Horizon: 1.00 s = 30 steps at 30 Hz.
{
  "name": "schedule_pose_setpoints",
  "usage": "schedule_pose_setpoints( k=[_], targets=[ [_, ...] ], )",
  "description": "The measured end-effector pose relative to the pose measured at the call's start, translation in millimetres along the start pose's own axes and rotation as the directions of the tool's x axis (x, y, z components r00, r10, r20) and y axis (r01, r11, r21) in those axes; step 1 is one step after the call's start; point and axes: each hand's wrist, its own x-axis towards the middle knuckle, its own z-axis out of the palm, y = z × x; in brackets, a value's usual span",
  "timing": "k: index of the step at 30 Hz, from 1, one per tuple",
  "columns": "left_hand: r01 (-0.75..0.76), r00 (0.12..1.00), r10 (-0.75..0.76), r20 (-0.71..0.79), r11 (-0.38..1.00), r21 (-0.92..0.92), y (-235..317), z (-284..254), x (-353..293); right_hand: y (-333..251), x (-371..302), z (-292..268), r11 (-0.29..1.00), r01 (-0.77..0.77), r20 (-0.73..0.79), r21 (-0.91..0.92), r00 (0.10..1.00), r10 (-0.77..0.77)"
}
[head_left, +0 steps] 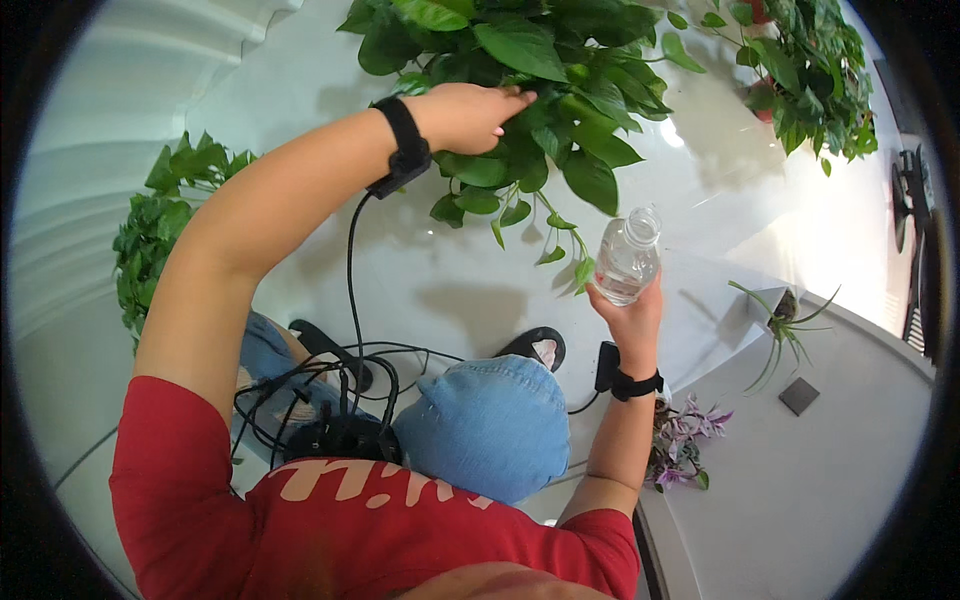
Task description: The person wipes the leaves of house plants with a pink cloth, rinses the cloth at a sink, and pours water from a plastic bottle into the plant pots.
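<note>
A large leafy green potted plant (520, 60) with broad leaves and trailing stems fills the top middle; its pot is hidden under the foliage. Among its leaves is my left hand (465, 115), with a finger stretched out against them and the other fingers partly hidden. My right hand (632, 310) is wrapped round a clear bottle (627, 258), which has an uncapped mouth and some clear liquid inside. The bottle is slightly tilted, just below and right of the plant's lower leaves. Black straps with small boxes are on both wrists.
Another leafy plant (815, 80) stands at the upper right, and one more (165, 235) at the left. A small spiky plant (785, 318) and a purple-leaved plant (685, 440) are by the grey-white surface (800, 480) at right. Black cables (350, 370) hang across my lap.
</note>
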Motion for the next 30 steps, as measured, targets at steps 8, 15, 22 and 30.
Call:
schedule_pose_setpoints(
  k=[8,15,22,30],
  targets=[
    [-0.026,0.997,0.037,0.069,0.987,-0.160,2.6,41.3,-38.2,-39.8,30.8,55.3,0.998,0.064,0.146,0.003,0.987,-0.063],
    [-0.079,0.994,0.098,0.043,0.942,-0.327,-11.3,43.0,-49.4,-38.9,74.7,91.2,0.996,0.092,0.117,0.015,0.989,-0.093],
    [0.081,0.995,-0.089,-0.035,0.978,-0.192,4.1,5.5,-17.0,-19.9,76.5,94.3,0.994,0.084,0.092,-0.065,0.993,-0.078],
    [0.127,0.987,-0.145,0.064,0.966,0.227,10.3,0.5,21.4,-27.0,67.1,84.1,0.999,0.042,0.106,-0.017,0.994,-0.040]
  ],
)
